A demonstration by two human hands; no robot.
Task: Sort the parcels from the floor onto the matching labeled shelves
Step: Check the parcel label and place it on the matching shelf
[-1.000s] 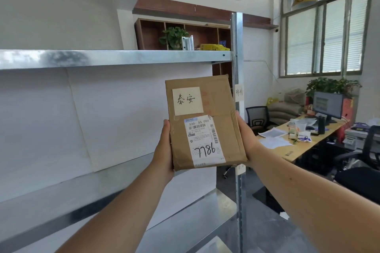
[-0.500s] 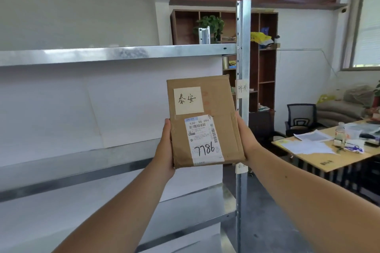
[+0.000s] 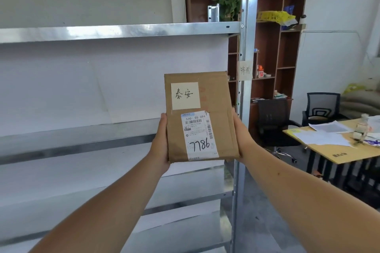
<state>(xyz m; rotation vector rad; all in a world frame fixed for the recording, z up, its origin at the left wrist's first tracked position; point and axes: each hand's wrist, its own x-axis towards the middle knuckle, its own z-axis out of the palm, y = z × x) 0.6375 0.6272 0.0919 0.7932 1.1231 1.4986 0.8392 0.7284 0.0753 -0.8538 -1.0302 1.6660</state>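
A flat brown cardboard parcel [image 3: 218, 121] is held upright in front of me, with a yellow handwritten note and a white shipping label marked 7786 on its face. My left hand [image 3: 161, 141] grips its left edge and my right hand [image 3: 239, 133] grips its right edge. Behind it stands a metal shelf rack [image 3: 123, 31] with several bare levels. A paper label [image 3: 245, 70] with handwriting is stuck on the rack's right upright post [image 3: 247, 6], just right of and above the parcel.
Behind the post stands a brown wooden bookcase [image 3: 267, 47] with a plant and small items. To the right are black office chairs [image 3: 320, 107] and a wooden desk [image 3: 337, 150] with papers and a bottle. Grey floor lies at lower right.
My view has swung left and down, so the post, its label and the bookcase now sit further right and closer. The parcel stays held in both hands.
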